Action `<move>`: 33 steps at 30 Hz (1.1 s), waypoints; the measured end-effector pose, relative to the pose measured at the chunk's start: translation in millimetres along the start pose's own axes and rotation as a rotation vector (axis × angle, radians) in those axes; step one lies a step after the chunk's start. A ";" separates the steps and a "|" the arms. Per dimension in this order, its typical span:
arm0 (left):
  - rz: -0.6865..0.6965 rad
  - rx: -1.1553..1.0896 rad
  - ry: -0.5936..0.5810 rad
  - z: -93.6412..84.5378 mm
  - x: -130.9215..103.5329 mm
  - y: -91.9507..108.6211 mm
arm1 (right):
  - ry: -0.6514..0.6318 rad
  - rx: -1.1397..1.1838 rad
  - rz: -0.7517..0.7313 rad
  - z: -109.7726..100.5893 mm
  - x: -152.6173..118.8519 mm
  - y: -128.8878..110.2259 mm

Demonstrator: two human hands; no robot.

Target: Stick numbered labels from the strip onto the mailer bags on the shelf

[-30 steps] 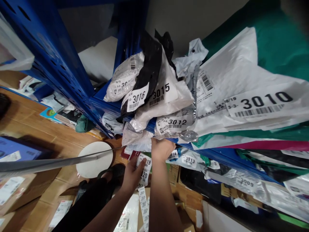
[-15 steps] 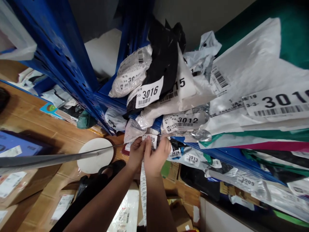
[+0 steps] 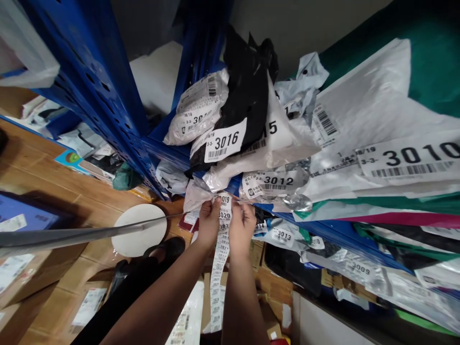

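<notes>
A long strip of numbered labels hangs down between my forearms, its top labels reading 3019 and 3020. My left hand pinches the strip's left edge near the top, thumb on the face of it. At the right edge, my right hand is closed with curled fingers on the strip; its fingertips are partly hidden. Just above the hands are a pinkish-white parcel bag and a clear bag labelled 3012. A black bag labelled 3016 lies higher on the shelf.
A blue metal shelf post rises at the left. White bags, one marked 3010, fill the right side. Below them sits a lower row with a parcel marked 3013. A round white stool top and cardboard boxes stand on the floor.
My hands have moved apart, from close together over the strip to its two edges. The labels 3019 and 3020 now show between them, and more of the strip faces me.
</notes>
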State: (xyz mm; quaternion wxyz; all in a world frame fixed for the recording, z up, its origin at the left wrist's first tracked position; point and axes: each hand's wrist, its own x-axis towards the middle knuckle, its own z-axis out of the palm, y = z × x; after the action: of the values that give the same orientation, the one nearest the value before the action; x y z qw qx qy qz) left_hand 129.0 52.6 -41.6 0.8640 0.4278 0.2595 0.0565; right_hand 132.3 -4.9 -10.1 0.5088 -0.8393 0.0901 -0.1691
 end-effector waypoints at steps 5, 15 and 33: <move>0.009 0.001 0.109 11.2 3.4 5.2 | 0.062 -0.141 0.040 8.7 -0.2 -1.9; -0.233 -0.098 -0.124 -27.8 -6.0 -0.9 | 0.237 -0.454 -0.417 5.4 -23.0 -9.3; -0.122 -0.062 -0.077 -28.7 -8.1 -0.1 | -0.249 -0.344 -0.414 -12.8 -12.9 -21.0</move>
State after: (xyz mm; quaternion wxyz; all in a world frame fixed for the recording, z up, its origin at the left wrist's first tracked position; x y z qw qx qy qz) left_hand 107.8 70.3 -52.8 0.8880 0.3860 0.2497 -0.0049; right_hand 115.1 -1.5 11.5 0.3209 -0.9280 -0.1186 -0.1473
